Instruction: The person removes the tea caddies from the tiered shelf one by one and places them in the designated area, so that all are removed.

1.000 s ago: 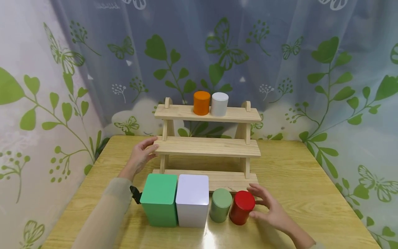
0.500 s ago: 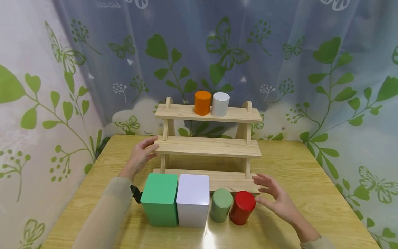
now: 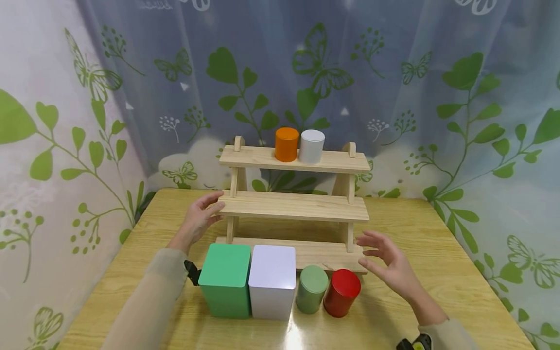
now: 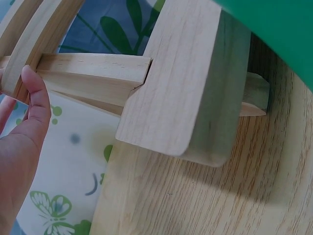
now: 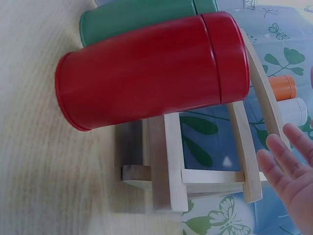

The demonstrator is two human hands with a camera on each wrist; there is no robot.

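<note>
My left hand [image 3: 198, 221] grips the left end of the middle board of a three-tier wooden shelf [image 3: 293, 206]; its thumb [image 4: 36, 85] lies along the board's edge in the left wrist view. My right hand [image 3: 391, 266] hovers beside the right end of the lowest board, fingers loosely spread and holding nothing. Just left of it, a red canister [image 3: 342, 293] with a lid stands upright on the table, also large in the right wrist view. A light green canister [image 3: 312, 289] stands next to the red one. On the top board, an orange canister [image 3: 286, 145] and a white canister [image 3: 312, 147] stand side by side.
A green box [image 3: 225, 282] and a pale lilac box [image 3: 272, 283] stand in front of the shelf, left of the canisters. They partly hide its lowest board. The wooden table [image 3: 433, 238] reaches back to a patterned curtain [image 3: 271, 58].
My right hand has drawn off from the red canister, moving right and farther back towards the shelf's right end. My left hand has kept its grip on the middle board.
</note>
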